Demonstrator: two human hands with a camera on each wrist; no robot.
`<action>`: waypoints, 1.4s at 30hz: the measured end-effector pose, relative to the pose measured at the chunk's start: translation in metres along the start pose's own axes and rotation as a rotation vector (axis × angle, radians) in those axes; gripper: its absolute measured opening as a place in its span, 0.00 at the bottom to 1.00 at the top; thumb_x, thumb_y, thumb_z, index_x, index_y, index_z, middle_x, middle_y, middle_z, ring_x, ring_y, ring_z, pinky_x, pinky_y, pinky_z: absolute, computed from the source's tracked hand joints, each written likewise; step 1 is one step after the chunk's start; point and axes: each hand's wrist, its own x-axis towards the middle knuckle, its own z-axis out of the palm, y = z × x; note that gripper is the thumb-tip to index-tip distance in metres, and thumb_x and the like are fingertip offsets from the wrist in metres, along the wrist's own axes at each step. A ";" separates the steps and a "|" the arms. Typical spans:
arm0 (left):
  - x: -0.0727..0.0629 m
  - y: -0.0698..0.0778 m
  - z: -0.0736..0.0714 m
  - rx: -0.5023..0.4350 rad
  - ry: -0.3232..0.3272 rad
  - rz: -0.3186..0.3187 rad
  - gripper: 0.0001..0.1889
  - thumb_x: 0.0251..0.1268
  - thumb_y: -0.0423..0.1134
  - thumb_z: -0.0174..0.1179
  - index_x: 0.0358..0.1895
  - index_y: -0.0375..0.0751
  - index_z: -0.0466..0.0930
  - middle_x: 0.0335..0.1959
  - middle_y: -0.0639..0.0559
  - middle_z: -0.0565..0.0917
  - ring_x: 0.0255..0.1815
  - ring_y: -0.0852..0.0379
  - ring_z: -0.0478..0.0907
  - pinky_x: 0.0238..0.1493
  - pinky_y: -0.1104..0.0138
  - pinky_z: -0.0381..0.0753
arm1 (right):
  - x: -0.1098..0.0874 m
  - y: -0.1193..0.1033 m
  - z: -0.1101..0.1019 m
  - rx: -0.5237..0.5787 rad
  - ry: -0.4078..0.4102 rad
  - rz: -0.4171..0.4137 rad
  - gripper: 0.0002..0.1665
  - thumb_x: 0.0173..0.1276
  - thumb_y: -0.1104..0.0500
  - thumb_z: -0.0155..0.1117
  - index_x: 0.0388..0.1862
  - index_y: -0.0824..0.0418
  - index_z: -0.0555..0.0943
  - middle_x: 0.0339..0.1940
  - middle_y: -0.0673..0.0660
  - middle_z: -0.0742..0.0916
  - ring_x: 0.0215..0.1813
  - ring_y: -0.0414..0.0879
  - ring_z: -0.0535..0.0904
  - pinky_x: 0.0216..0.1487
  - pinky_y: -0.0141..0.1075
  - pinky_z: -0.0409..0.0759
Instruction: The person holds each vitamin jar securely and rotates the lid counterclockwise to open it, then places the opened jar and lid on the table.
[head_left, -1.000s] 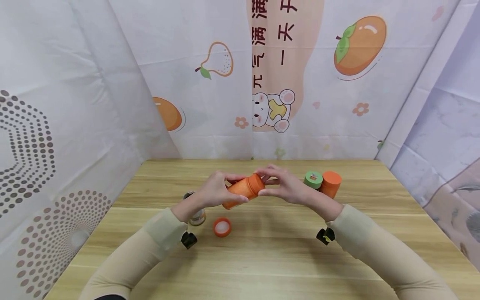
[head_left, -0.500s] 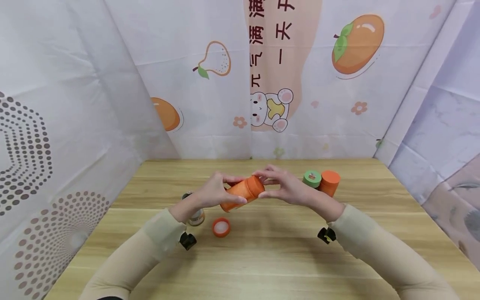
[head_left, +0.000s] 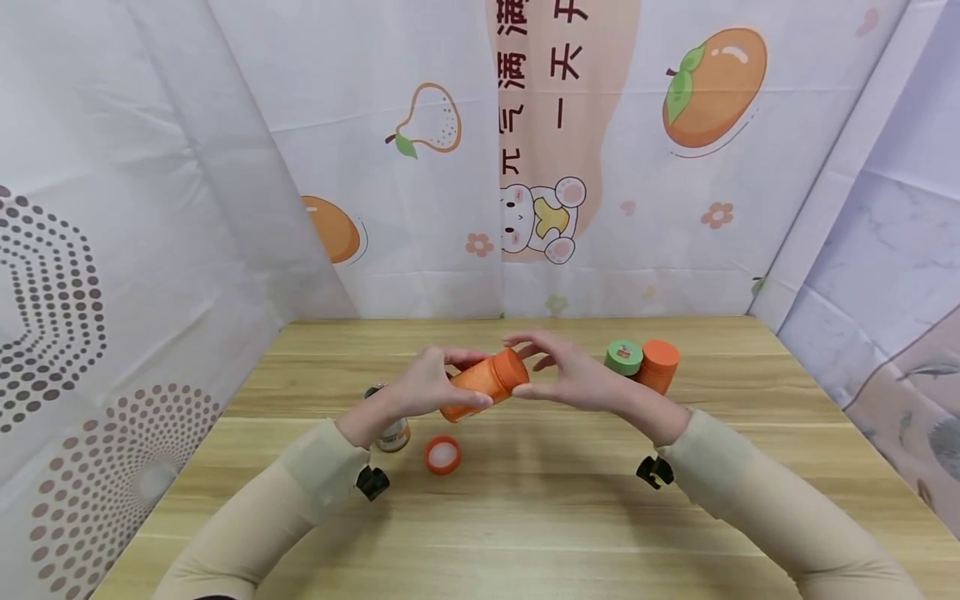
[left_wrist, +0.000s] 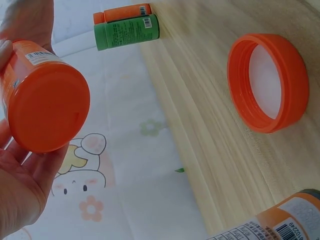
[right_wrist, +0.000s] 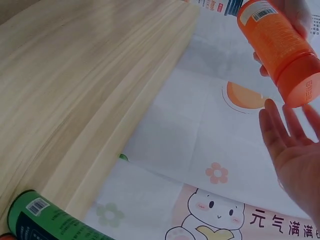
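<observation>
My left hand [head_left: 427, 385] grips an orange plastic bottle [head_left: 480, 382] around its body and holds it tilted above the table. The bottle's orange cap end [right_wrist: 300, 82] points up and to the right. Beside that end is my right hand [head_left: 566, 371], its fingers spread and mostly straight, the thumb near the cap's lower edge; whether the thumb touches it I cannot tell. In the left wrist view the bottle's flat orange base [left_wrist: 50, 107] faces the camera. An orange screw lid [head_left: 442, 455] with a white inside lies open side up on the table below.
A labelled bottle [head_left: 394, 435] stands under my left wrist, partly hidden by it. At the back right, a green bottle [head_left: 624, 357] and another orange bottle [head_left: 660, 358] stand side by side behind my right forearm. A printed curtain [head_left: 420, 283] hangs behind the wooden table.
My right hand's fingers have loosened and lifted from the cap end, where they gripped before. The left hand keeps its hold on the bottle, nearly in place.
</observation>
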 end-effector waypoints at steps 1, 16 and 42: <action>0.000 0.000 0.000 0.004 -0.002 0.003 0.30 0.52 0.44 0.75 0.59 0.37 0.79 0.47 0.48 0.84 0.41 0.54 0.81 0.36 0.63 0.83 | 0.000 -0.001 0.000 0.002 0.008 0.029 0.34 0.61 0.59 0.73 0.65 0.61 0.71 0.60 0.57 0.78 0.56 0.50 0.77 0.52 0.46 0.78; 0.004 -0.001 0.000 0.060 -0.003 0.022 0.30 0.51 0.46 0.75 0.59 0.40 0.80 0.46 0.51 0.84 0.41 0.55 0.80 0.35 0.64 0.83 | 0.006 -0.005 0.001 -0.109 0.005 0.180 0.22 0.66 0.50 0.68 0.54 0.59 0.78 0.39 0.51 0.82 0.33 0.42 0.80 0.39 0.39 0.80; 0.004 -0.001 -0.001 0.051 -0.014 0.022 0.30 0.51 0.45 0.75 0.59 0.39 0.80 0.45 0.53 0.84 0.41 0.55 0.79 0.36 0.64 0.83 | 0.002 -0.007 -0.004 -0.015 -0.021 0.036 0.34 0.55 0.66 0.76 0.61 0.59 0.75 0.58 0.53 0.79 0.55 0.48 0.76 0.48 0.44 0.79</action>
